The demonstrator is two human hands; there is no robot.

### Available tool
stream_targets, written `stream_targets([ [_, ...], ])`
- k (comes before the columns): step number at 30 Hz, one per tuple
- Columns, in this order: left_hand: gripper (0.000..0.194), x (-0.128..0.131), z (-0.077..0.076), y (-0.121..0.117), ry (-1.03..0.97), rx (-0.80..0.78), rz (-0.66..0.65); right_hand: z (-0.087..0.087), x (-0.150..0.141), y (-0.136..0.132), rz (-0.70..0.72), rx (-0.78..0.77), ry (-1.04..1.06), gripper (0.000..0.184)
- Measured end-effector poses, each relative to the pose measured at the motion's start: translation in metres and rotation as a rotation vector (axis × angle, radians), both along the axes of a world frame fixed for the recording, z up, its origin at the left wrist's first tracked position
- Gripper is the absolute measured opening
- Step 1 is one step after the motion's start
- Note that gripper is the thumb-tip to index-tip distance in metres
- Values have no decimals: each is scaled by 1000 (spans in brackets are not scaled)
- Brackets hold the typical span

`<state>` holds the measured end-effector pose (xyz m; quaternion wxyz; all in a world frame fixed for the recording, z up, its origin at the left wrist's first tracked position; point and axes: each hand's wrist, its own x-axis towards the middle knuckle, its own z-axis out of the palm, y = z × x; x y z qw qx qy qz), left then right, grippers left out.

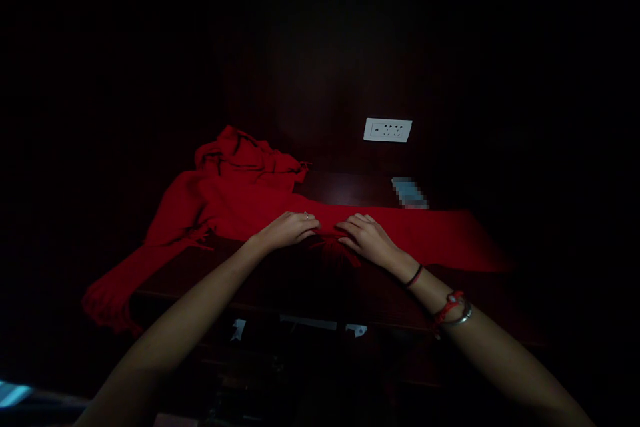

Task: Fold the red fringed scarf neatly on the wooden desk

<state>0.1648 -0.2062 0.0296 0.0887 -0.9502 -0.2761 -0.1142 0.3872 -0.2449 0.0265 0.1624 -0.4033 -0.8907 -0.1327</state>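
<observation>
The fringed red scarf (440, 237) lay along the dark desk (250, 283), bunched at the left, flatter rightward, one end drooping past the left edge. Bare desktop separated it from the wall socket (387, 130). Left hand (293, 229) and right hand (367, 238) pinched its near edge, fingers curled narrow.
</observation>
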Motion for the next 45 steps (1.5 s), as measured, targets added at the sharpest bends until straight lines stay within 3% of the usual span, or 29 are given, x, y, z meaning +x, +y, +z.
stream_targets([
  [7, 13, -15, 4, -7, 21, 15, 59, 7, -15, -1, -40, 40, -138, 17],
  [12, 15, -36, -8, -14, 152, 5, 135, -1, -12, -6, -22, 71, -214, 15],
  [16, 22, -52, -16, -17, 120, -163, 180, -6, -18, -9, 46, 27, -220, 16],
  [20, 39, -58, -6, -18, 111, -422, 219, -12, -20, -10, 103, -62, -164, 21],
  [22, 46, -53, -1, -15, 108, -458, 280, -16, -18, -10, 102, -95, -141, 29],
  [26, 46, -38, -7, -1, 123, -355, 343, -20, -15, -9, 104, -153, -133, 33],
  [30, 58, -37, -24, 21, 149, -397, 364, -21, -14, -8, 103, -187, -133, 35],
  [33, 64, -43, -25, 26, 149, -398, 365, -22, -14, -8, 107, -184, -132, 36],
  [37, 68, -49, -17, 3, 142, -353, 243, -17, -15, -8, 118, -141, -73, 29],
  [40, 68, -49, -12, -21, 57, -183, 134, -11, -16, -6, 112, -81, 28, 23],
  [45, 36, -49, -11, -28, 39, 108, 245, -4, -11, 6, 63, -14, 331, 20],
])
